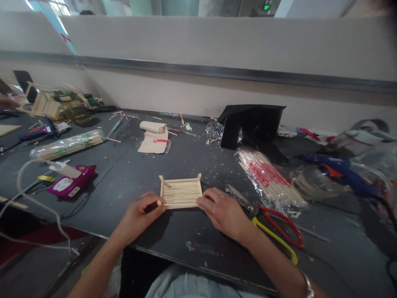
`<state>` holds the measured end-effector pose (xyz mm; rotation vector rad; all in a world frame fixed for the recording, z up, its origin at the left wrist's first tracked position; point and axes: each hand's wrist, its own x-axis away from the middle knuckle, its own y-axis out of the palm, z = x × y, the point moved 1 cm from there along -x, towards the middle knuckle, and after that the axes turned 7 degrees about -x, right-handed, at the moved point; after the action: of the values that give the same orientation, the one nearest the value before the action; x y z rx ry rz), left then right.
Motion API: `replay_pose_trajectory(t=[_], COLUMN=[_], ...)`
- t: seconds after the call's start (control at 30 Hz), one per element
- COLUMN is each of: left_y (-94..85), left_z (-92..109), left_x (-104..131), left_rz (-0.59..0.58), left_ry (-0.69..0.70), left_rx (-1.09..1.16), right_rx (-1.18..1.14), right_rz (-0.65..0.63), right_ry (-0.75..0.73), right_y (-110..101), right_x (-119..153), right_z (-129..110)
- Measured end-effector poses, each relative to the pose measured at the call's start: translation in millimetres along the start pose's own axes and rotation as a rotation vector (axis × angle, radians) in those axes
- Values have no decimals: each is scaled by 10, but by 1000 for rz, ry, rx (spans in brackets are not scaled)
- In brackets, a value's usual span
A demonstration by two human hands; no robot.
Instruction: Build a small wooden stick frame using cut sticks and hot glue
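Note:
A small rectangular frame of pale wooden sticks (181,193) lies on the dark table before me, with short posts standing at its corners. My left hand (144,213) pinches its near left corner between thumb and fingers. At the near right corner, my right hand (221,210) has its fingers closed on the frame's edge. The sticks inside run side by side from left to right. Just right of my right hand lie scissors (273,223) with red and yellow handles.
A bag of sticks (266,176), a blue glue gun (344,171) and a black stand (252,124) are at the right. On the left are a purple power block (72,182) and wrapped sticks (70,145). A cloth roll (153,134) lies behind the frame.

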<state>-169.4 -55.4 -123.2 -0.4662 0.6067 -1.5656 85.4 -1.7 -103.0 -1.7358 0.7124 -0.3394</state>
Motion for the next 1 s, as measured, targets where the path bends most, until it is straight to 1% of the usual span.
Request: replay_pose_trajectory(t=[0.2,0.37,0.5,0.63,1.0], left_y=[-5,-28,-27,-14,-3], left_z=[6,11,34,37,-39], left_x=[-1,3,0,11,25], left_rz=[16,28,46,65,85], left_ry=[15,-8,-26,-32,7], left_rx=[10,4,-37,-21,10], right_rx=[-32,-103,-114,-113,-105], right_rz=[42,106,114,128,157], right_ry=[-6,5,-5,-11,-3], right_y=[49,110,117,108,129], right_x=[4,-1,-4,-2,-20], right_z=[7,27,18,5,5])
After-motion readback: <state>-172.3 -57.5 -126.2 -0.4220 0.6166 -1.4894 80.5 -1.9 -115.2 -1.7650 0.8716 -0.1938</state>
